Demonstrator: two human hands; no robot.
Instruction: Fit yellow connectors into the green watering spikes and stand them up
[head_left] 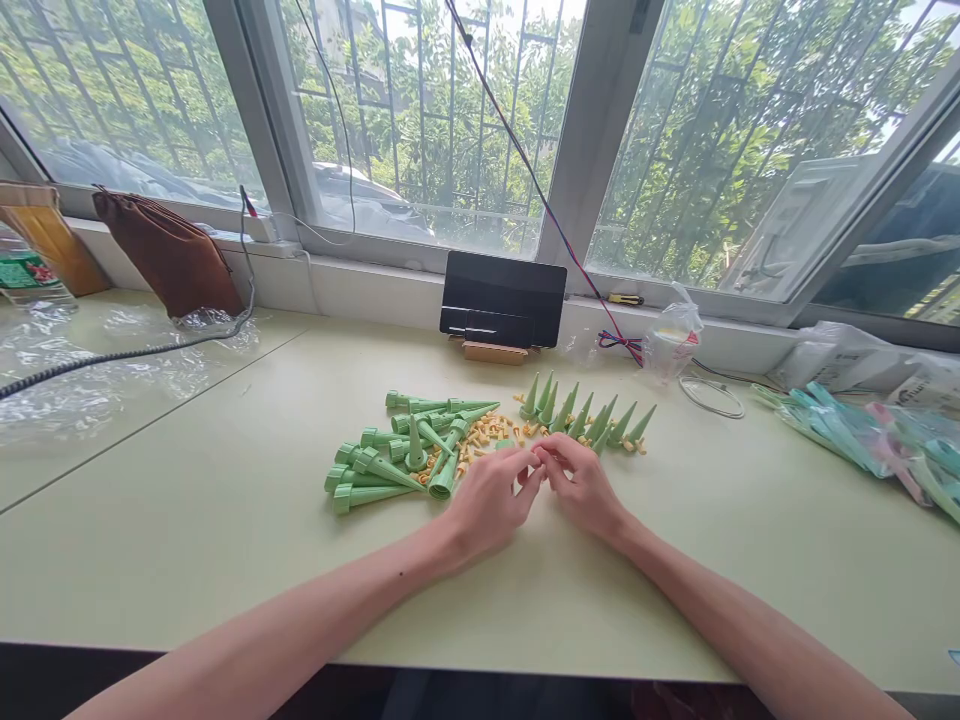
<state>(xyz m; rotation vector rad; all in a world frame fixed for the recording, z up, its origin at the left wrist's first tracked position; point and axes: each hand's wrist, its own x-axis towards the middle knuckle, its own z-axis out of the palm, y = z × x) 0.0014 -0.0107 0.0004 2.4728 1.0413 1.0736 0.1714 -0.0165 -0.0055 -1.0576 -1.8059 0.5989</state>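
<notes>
My left hand (pixel 491 495) and my right hand (pixel 583 490) meet above the table, thumbs and fingertips pinched together. Whatever lies between the fingertips is too small or hidden to make out. Left of my hands is a loose pile of green plastic watering spikes (pixel 379 462) with ribbed caps, most of them lying down. Beside it spreads a heap of small yellow-orange valve pieces (pixel 480 437), partly behind my left hand. A green part (pixel 504 444) shows just beyond my left knuckles. Behind my right hand, several green spikes (pixel 576 405) stand point up in rows, with yellow-orange pieces at their bases.
A black tablet (pixel 504 298) leans on a brown stand (pixel 495 352) at the back. Plastic bags (pixel 847 430) lie at right, near a coiled white cable (pixel 712 397). On the left are a brown pouch (pixel 169 250), clear wrapping (pixel 90 370) and a dark braided cable (pixel 135 352).
</notes>
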